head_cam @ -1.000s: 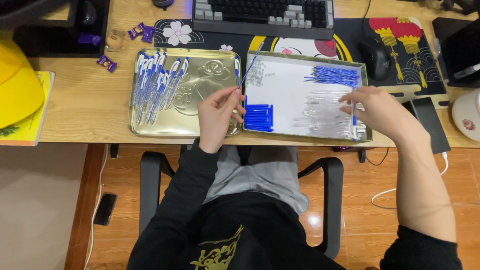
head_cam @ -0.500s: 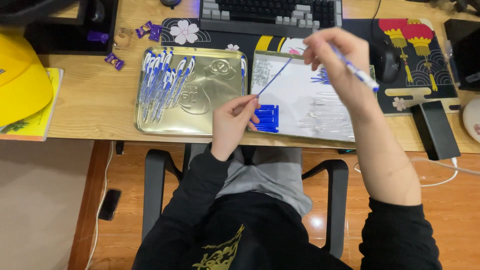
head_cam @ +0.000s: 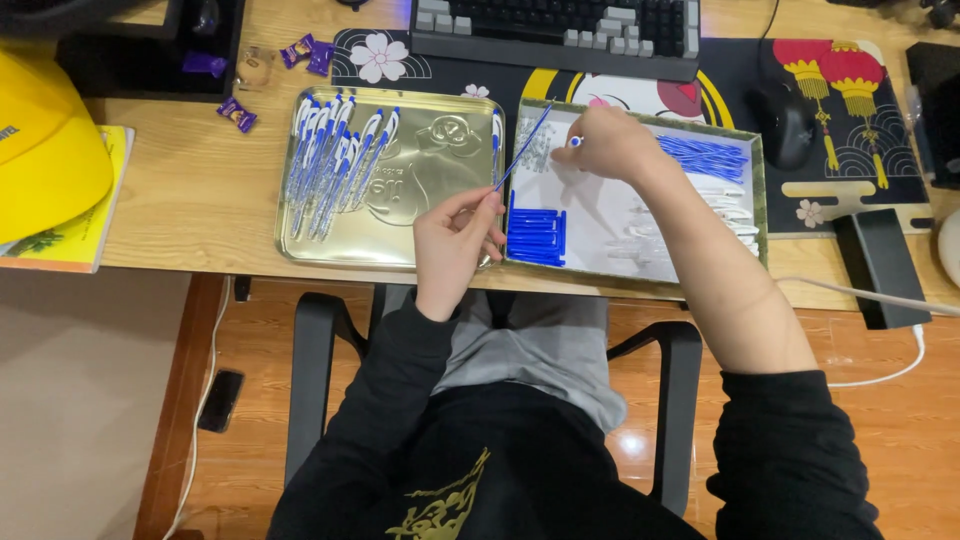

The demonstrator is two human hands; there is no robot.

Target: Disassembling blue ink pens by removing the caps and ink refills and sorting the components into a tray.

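Note:
My left hand (head_cam: 455, 238) pinches a thin blue pen refill (head_cam: 523, 148) that slants up over the gap between two trays. My right hand (head_cam: 608, 143) is closed on a pen barrel (head_cam: 575, 142) at the upper left of the white tray (head_cam: 690, 272), by a pile of small springs (head_cam: 536, 146). That tray also holds blue caps (head_cam: 536, 235), blue refills (head_cam: 703, 156) and clear barrels (head_cam: 648, 246). Several assembled blue-and-white pens (head_cam: 330, 165) lie in the gold metal tray (head_cam: 420, 225) to the left.
A keyboard (head_cam: 555, 25) and black mouse (head_cam: 783, 122) sit on a patterned desk mat (head_cam: 800, 210) behind the trays. A yellow cap (head_cam: 45, 150) and purple wrapped candies (head_cam: 238, 112) lie at left. A black box (head_cam: 880, 265) and white cable (head_cam: 880, 300) are at right.
My right hand, raised with a pen barrel half a second ago, has come down to the tray's upper left corner. My left hand keeps hold of the refill.

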